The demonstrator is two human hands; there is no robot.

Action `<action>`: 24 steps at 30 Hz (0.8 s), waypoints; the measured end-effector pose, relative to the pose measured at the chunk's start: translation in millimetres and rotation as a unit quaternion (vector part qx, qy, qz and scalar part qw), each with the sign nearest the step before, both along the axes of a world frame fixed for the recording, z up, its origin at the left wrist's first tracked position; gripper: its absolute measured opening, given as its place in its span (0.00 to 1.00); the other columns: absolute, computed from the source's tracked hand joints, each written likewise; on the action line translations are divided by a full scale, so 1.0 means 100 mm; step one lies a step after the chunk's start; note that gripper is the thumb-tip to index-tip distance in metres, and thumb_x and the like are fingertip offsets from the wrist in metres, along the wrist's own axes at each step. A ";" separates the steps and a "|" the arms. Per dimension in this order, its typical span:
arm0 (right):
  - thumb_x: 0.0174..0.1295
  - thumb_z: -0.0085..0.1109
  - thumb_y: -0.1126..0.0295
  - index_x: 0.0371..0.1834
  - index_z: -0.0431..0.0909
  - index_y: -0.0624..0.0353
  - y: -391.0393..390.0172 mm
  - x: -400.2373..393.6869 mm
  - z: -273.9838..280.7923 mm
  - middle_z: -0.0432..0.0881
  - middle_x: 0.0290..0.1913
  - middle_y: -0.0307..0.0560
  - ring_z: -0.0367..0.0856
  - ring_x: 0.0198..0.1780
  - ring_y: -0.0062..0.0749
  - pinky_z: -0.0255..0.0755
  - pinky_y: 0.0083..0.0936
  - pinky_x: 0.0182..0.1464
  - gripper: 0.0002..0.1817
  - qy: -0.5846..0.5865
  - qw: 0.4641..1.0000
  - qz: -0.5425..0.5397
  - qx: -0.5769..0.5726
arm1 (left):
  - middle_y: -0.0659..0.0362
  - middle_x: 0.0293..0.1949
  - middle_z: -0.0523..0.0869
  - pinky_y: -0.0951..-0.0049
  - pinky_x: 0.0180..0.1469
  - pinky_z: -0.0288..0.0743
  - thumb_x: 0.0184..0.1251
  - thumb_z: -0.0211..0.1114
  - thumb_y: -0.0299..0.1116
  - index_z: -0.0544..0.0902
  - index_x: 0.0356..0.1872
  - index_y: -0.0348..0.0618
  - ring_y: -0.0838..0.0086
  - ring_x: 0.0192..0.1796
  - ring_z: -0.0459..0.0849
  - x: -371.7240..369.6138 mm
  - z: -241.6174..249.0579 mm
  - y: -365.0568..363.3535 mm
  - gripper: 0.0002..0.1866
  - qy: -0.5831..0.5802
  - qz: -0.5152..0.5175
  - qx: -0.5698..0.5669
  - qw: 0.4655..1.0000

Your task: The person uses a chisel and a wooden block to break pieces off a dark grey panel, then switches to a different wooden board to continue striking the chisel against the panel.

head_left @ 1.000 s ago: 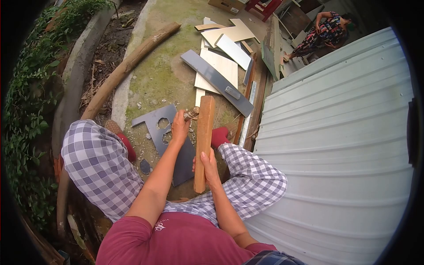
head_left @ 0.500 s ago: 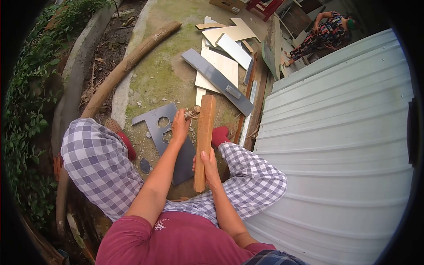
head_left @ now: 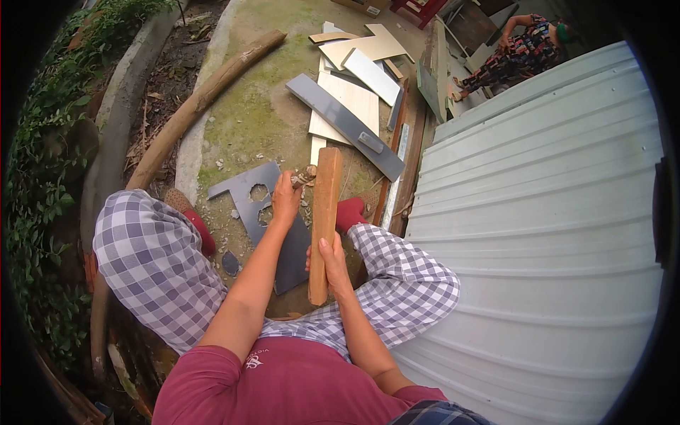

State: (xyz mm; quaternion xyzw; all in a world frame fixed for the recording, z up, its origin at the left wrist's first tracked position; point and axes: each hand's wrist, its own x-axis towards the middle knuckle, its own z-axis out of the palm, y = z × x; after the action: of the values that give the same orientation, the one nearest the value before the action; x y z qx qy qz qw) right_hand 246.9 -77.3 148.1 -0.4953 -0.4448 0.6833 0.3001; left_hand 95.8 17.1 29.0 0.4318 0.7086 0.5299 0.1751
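Note:
My left hand is closed around a short, worn wooden handle, whose brown end sticks out to the right above the fingers. The rest of it is hidden by the hand. My right hand grips the lower part of a thick rectangular wooden bar, which stands almost upright in view, its upper part beside the handle's end. Below both hands a dark grey board lies on the ground. Jagged holes are broken through it near its upper end, and the left forearm covers part of it.
Pale chips and a dark round offcut lie between my feet. Ahead is a pile of boards with a long grey plank on top. A log runs along the left, corrugated metal sheeting fills the right. Another person sits at upper right.
The whole view has shifted slightly, with the ground and boards a little higher and further left. Both hands keep the same grip on the handle and the wooden bar.

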 end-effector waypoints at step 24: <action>0.64 0.54 0.45 0.58 0.59 0.58 0.01 -0.01 -0.01 0.76 0.32 0.46 0.78 0.28 0.26 0.78 0.24 0.30 0.31 -0.003 1.000 -0.001 -0.005 | 0.47 0.43 0.78 0.53 0.46 0.71 0.55 0.65 0.23 0.71 0.49 0.42 0.47 0.48 0.78 0.00 -0.02 0.00 0.19 0.007 0.002 0.000 1.000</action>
State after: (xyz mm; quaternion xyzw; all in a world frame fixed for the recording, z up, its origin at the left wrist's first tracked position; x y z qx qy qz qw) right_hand 245.8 -76.8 147.1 -0.4994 -0.4416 0.6839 0.2964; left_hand 95.5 17.5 27.3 0.4342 0.7106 0.5273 0.1690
